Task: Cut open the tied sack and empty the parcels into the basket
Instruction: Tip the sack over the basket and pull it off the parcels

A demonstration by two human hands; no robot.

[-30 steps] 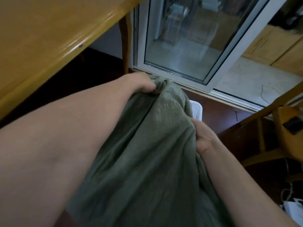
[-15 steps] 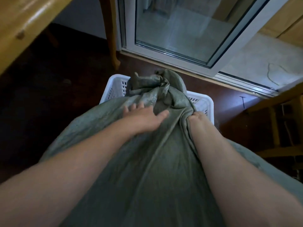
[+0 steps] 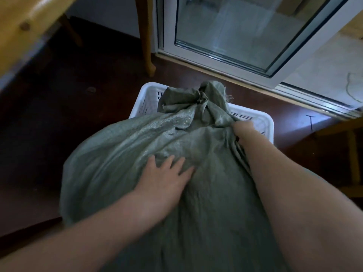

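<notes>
A big green sack [image 3: 121, 158] bulges fat and round like a stuffed pillow. Its cloth is woven and rough, a little shiny, and full of folds. The top is bunched into a tight, crumpled knot that leans over the rim of a white plastic basket [image 3: 146, 99]. The basket has straight sides with rows of small slots, and it stands on a dark brown floor [image 3: 39, 134].

The left hand [image 3: 165, 179] lies flat on the middle of the sack. Its fingers [image 3: 151, 161] are straight and spread, holding nothing. The right hand [image 3: 242, 130] is clenched on a fold of cloth just under the knot, with its fingers tucked into the folds.

Behind the basket are a smooth yellow wooden table leg [image 3: 146, 36] and a glass door [image 3: 245, 26] with a white frame.
</notes>
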